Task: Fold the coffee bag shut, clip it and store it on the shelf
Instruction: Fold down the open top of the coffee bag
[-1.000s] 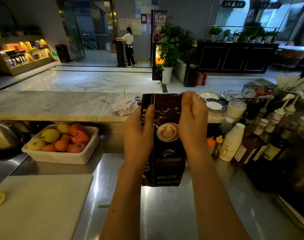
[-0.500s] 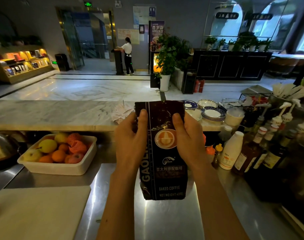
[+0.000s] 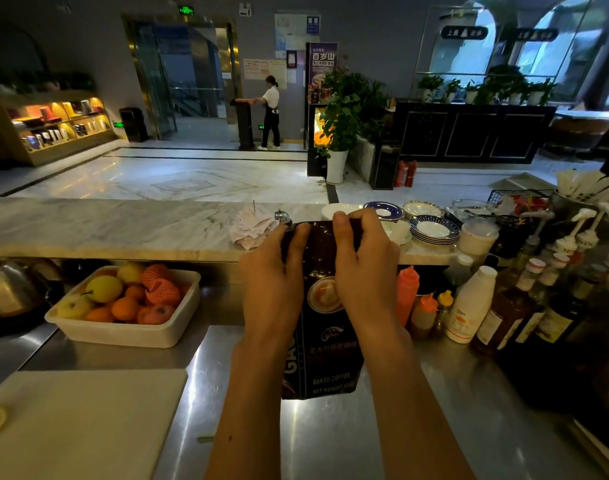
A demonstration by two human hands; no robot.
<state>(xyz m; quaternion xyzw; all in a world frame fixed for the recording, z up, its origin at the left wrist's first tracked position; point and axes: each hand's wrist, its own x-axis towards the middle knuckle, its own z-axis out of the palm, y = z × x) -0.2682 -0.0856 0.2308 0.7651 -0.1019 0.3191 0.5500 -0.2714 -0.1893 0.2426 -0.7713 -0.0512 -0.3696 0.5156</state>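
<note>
A dark brown coffee bag with a latte picture and white lettering stands upright on the steel counter in front of me. My left hand grips its upper left side, thumb over the top corner. My right hand grips the upper right side, fingers curled over the top edge, which is bent down. No clip is in sight.
A white tub of fruit sits to the left, a white cutting board at the near left. Sauce and syrup bottles crowd the right. Stacked saucers and paper slips lie on the marble bar.
Both hands have slid up to the bag's top and the right fingers now curl over it, pressing the top edge down; the bag looks shorter than before.
</note>
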